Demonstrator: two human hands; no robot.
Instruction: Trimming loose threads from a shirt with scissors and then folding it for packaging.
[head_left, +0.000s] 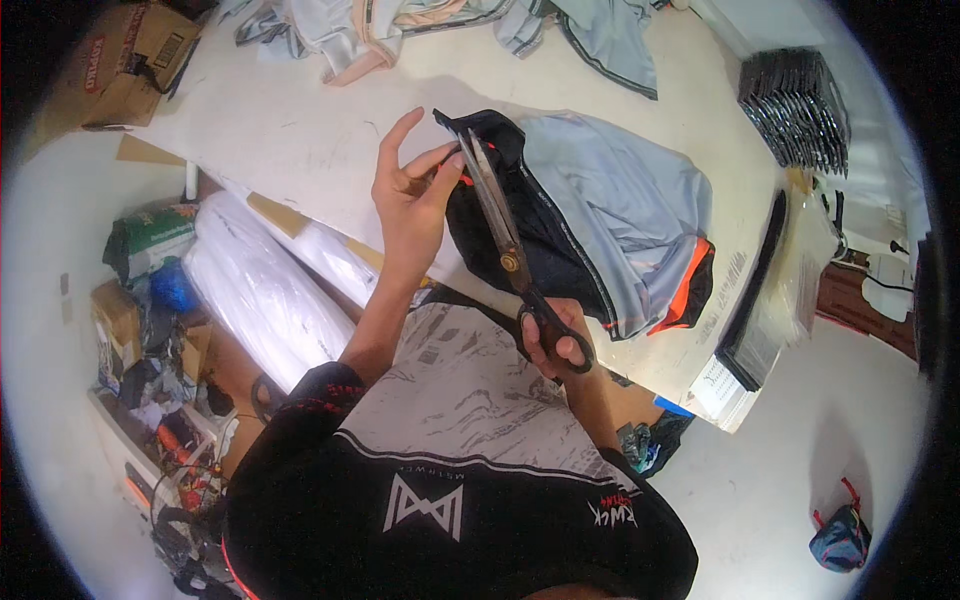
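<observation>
My right hand (555, 341) grips the dark handles of a pair of large fabric scissors (510, 259), its fingers through the loops. The long metal blades point away from me and are slightly apart at the tips. Between the thumb and fingers of my left hand (416, 187) is an edge of a black, grey and orange garment (630, 199), close beside the blade tips. The garment's black part lies beneath the scissors, and its grey part spreads to the right on the white table (300, 120). Whether the blades touch the cloth there I cannot tell.
More grey and peach garments (450, 19) lie along the table's far side. A cardboard box (139, 60) is at the far left, and a stack of dark plastic packets (795, 109) at the far right. Clear plastic bags (780, 277) sit by the right edge. Large plastic-wrapped rolls (259, 277) are below left.
</observation>
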